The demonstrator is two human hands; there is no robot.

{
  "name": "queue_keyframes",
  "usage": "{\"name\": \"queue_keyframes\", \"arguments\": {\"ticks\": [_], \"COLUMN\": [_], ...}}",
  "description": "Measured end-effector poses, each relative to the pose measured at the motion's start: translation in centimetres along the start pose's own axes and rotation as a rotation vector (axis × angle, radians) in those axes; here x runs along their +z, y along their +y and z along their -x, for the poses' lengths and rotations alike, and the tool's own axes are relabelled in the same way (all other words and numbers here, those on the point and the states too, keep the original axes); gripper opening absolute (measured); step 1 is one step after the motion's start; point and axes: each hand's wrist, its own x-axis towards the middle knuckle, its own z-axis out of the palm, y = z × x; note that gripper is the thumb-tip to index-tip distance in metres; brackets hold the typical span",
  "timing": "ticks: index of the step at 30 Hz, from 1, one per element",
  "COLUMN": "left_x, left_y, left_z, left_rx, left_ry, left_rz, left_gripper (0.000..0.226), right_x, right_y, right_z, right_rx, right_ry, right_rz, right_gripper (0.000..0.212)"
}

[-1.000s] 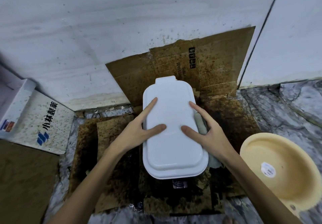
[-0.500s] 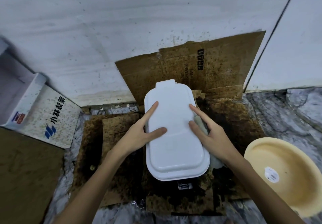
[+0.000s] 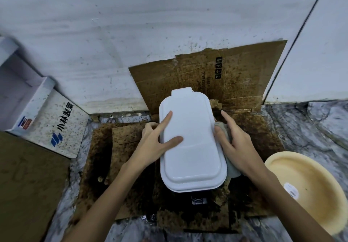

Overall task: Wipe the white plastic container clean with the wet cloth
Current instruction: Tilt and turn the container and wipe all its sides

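The white plastic container (image 3: 192, 143) stands on stained cardboard (image 3: 130, 134) on a marble bench (image 3: 310, 128), close to the wall, with its lid on. The left hand (image 3: 156, 143) holds it steady: the thumb and index finger lie straight on the lid, and the other fingers curl around the left edge. The right hand (image 3: 239, 147) is at the right side wall and presses the grey wet cloth (image 3: 228, 151) against it; the index finger points to the far end, and the cloth is held between palm and container.

The top of the lid looks clean and shiny, so I judge this part is finished or nearly so. The wiping is now on the right side. The left side, the near end and the far end are probably left; I cannot see if they are dirty. A cream bowl (image 3: 308, 191) sits at the right.
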Motion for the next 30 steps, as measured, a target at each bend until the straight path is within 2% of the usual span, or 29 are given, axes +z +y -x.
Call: {"name": "queue_keyframes", "arguments": {"ticks": [5,13,19,21,24,26,28,30], "left_x": [0.6,1.3,2.7,3.4,3.7,3.8,4.1,4.4], "left_y": [-0.2,1.0,1.8,2.2,3.0,3.8,4.6,5.4], "left_z": [0.5,1.9,3.4,3.8,4.0,3.7,3.2,2.5], "left_rx": [0.019,-0.020,0.016,0.054,0.022,-0.003,-0.045,-0.093], "left_ry": [0.085,0.162,0.234,0.282,0.371,0.424,0.454,0.482], "left_rz": [-0.040,-0.052,0.035,0.055,0.079,0.097,0.067,-0.033], "left_gripper": [0.091,0.088,0.054,0.043,0.043,0.034,0.034,0.040], "right_x": [-1.0,1.7,4.4,4.4,3.4,2.8,2.5,2.0], "right_y": [-2.1,-7.6,-6.1,-5.9,-6.1,-6.3,-6.1,-5.8], "right_z": [-0.7,-2.8,-2.4,-2.1,-2.3,-2.4,-2.3,-1.6], "right_rx": [-0.084,-0.445,-0.443,-0.430,-0.329,-0.215,-0.149,-0.136], "right_ry": [0.083,-0.195,-0.261,-0.272,-0.346,-0.337,-0.179,0.067], "right_rz": [0.080,0.425,0.698,0.599,0.237,-0.029,-0.213,-0.267], "right_gripper": [0.067,0.078,0.090,0.087,0.076,0.072,0.070,0.061]}}
